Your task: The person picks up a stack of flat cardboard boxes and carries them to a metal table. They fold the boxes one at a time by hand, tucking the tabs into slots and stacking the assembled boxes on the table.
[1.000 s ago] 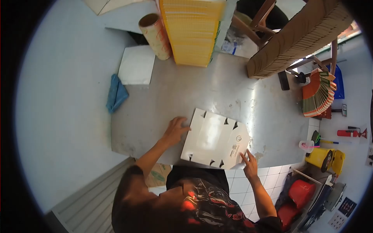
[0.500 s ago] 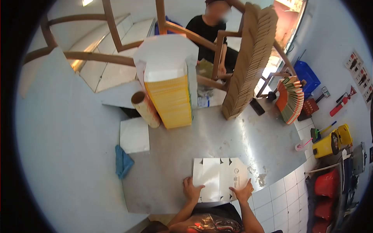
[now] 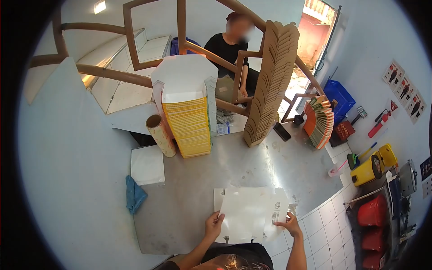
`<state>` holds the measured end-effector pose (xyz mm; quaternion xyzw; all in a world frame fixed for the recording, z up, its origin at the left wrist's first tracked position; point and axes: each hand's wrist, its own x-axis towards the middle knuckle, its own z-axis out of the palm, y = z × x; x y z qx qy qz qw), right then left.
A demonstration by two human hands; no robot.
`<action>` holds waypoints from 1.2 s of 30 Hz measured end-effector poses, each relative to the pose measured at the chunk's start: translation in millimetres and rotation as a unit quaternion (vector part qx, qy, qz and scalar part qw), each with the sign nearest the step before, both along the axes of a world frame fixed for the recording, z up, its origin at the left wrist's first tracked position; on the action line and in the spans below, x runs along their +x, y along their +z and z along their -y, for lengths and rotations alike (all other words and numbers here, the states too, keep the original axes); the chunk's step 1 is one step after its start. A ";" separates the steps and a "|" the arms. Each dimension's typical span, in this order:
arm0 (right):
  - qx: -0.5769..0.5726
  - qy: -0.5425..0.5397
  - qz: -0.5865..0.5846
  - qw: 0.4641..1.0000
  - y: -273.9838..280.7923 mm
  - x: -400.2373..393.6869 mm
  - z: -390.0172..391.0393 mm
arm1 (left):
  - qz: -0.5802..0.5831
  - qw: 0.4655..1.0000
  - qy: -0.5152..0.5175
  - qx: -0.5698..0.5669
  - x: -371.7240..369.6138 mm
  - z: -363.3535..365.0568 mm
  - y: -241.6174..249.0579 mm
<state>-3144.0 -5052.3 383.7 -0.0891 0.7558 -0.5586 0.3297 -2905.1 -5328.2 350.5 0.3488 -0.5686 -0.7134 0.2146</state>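
Observation:
A flat white cardboard piece [image 3: 245,216] with small dark print near its right side lies over the front edge of the metal table. My left hand [image 3: 214,225] pinches its left edge between thumb and fingers. At the right edge, beside the print, my right hand [image 3: 289,224] grips the cardboard with the thumb on top. Parts of another white flap show beneath its upper left and right corners. Beyond the hands stands a tall stack of yellow-edged white cartons [image 3: 188,128].
On the metal table [image 3: 189,202] are a cardboard tube [image 3: 160,135], white sheets [image 3: 147,165], a blue cloth [image 3: 135,194], a tall row of brown cardboard [image 3: 272,83], a phone [image 3: 282,132] and an orange-green fanned stack [image 3: 318,121]. A person [image 3: 228,49] sits behind.
The white cardboard has been raised and tilted, with its edges shifted over the flap below. Both hands have gone from resting on it to gripping its sides. The whole view has shifted slightly.

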 end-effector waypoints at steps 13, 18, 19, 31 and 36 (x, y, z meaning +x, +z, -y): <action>-0.074 -0.008 0.012 0.997 98.7 46.4 -14.9 | -0.071 0.882 -0.147 0.441 -5.2 19.4 60.7; -0.068 -0.024 0.042 0.997 167.6 37.9 -17.8 | -0.204 0.816 -0.332 0.427 -24.6 17.5 93.8; -0.081 -0.048 0.040 0.995 172.5 36.2 -21.7 | -0.161 0.837 -0.330 0.406 -33.6 12.9 90.3; -0.359 -0.341 -0.081 0.865 100.0 90.9 -19.4 | -0.017 0.895 -0.284 0.342 -90.0 -55.7 107.1; -0.344 -0.431 -0.014 0.834 107.0 97.5 -13.5 | -0.034 0.922 -0.293 0.249 -98.5 -59.7 81.1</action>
